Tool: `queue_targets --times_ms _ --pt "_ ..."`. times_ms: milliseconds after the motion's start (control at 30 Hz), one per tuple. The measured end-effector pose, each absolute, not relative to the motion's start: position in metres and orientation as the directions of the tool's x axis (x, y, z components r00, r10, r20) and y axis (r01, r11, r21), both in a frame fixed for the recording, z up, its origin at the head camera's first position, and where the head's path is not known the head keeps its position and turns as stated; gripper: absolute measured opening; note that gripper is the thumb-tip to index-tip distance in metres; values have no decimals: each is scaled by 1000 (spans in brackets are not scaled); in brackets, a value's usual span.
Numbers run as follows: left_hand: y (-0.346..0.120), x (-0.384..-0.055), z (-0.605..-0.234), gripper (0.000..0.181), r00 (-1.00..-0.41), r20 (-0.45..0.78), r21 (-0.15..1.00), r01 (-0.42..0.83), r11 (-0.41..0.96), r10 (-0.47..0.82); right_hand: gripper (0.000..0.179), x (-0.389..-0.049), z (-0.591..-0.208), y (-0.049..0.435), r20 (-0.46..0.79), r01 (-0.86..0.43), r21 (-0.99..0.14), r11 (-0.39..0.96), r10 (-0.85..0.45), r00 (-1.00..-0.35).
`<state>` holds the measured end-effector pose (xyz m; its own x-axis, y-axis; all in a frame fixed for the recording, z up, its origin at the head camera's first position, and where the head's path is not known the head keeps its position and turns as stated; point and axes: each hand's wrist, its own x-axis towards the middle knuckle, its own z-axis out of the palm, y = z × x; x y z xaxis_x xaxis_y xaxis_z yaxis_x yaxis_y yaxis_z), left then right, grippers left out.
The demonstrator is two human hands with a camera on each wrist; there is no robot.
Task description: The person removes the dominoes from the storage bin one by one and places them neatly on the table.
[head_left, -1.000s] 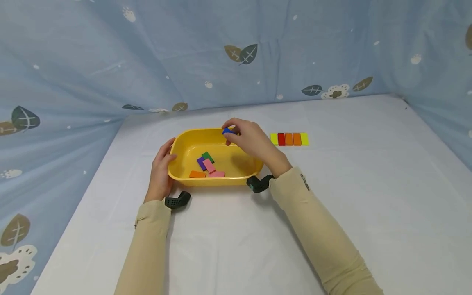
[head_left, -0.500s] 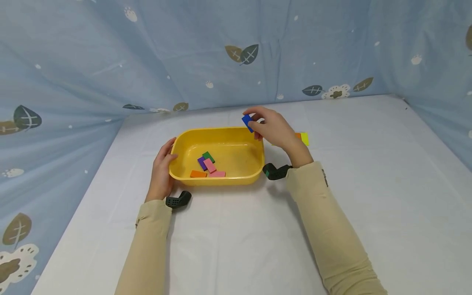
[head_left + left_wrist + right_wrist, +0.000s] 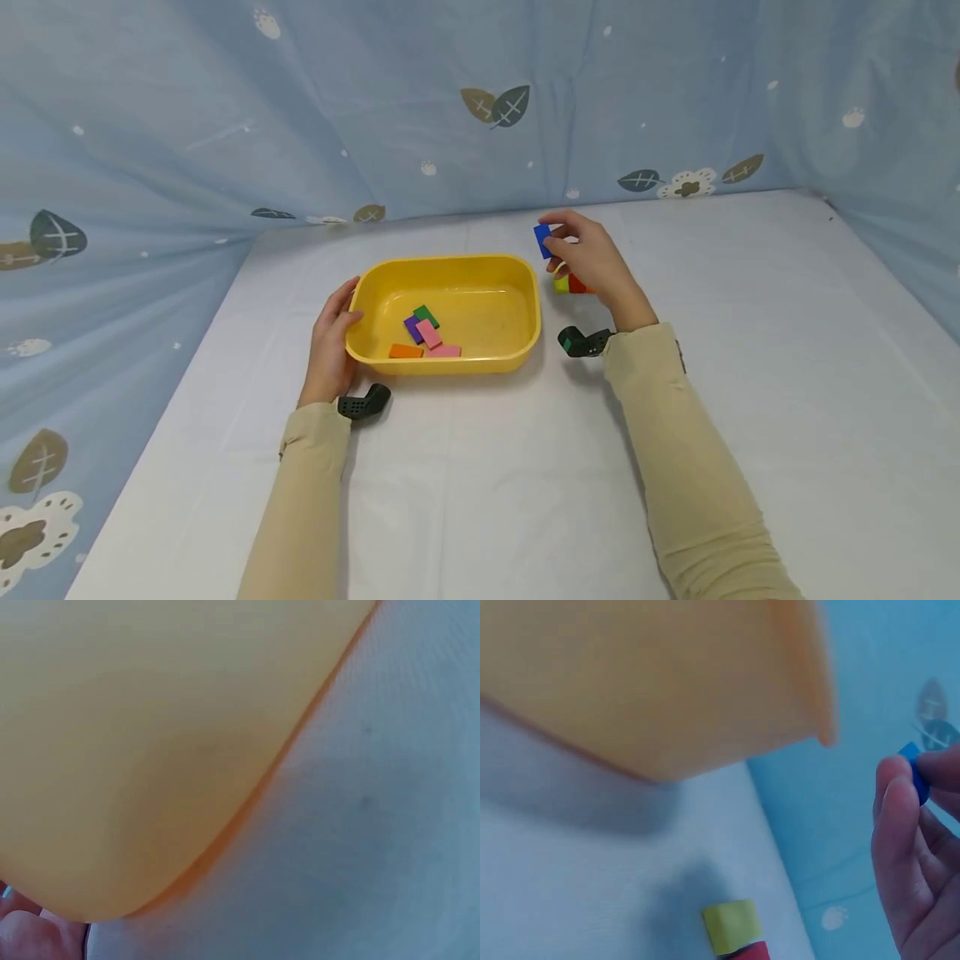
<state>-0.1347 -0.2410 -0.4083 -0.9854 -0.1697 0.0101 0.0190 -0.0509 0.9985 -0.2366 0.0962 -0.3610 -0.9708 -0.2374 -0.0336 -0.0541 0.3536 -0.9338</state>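
My right hand (image 3: 596,258) pinches a small blue rectangular block (image 3: 542,240) between thumb and fingers, above the table just past the right end of a yellow plastic tub (image 3: 450,365). In the right wrist view the blue block (image 3: 919,776) pokes out between the fingertips. Under that hand lies a row of flat blocks; a yellow one (image 3: 561,285) and a red one (image 3: 576,284) show, the others mostly hidden. At the tub's left end my left hand (image 3: 326,354) holds its side, thumb over the rim. The left wrist view is mostly the tub's outer wall (image 3: 150,787).
Inside the tub lie a green block (image 3: 427,316), a purple block (image 3: 413,329), an orange block (image 3: 406,352) and two pink ones. A white cloth (image 3: 480,483) covers the table. Behind it hangs a blue patterned curtain (image 3: 375,108).
My right hand has carried the blue block from over the tub rightward and away from it, to above the left end of the block row. The left hand stays on the tub.
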Motion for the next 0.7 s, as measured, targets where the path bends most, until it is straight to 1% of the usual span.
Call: queue_targets --times_ms 100,200,300,367,533,700 --pt "-243 -135 -409 47 -986 27 997 38 -67 -164 36 -236 -363 96 -27 -69 -923 377 -245 -969" --pt "-243 -136 -408 47 -986 30 995 44 -86 -161 36 -234 -363 102 -11 -122 -865 486 -263 -965" --pt "-240 -137 -407 47 -988 25 996 38 -82 -151 36 -230 -365 119 -5 -161 -784 599 -264 -964" --pt "-239 -138 -406 47 -989 22 997 32 -67 -143 36 -227 -367 131 -10 -162 -751 640 -256 -967" --pt "-241 -136 -405 48 -988 10 999 16 -35 -151 38 -223 -372 152 -29 -132 -755 642 -233 -972" --pt "-241 -133 -405 48 -986 0 999 6 -39 -164 37 -228 -381 165 -46 -87 -813 576 -212 -976"
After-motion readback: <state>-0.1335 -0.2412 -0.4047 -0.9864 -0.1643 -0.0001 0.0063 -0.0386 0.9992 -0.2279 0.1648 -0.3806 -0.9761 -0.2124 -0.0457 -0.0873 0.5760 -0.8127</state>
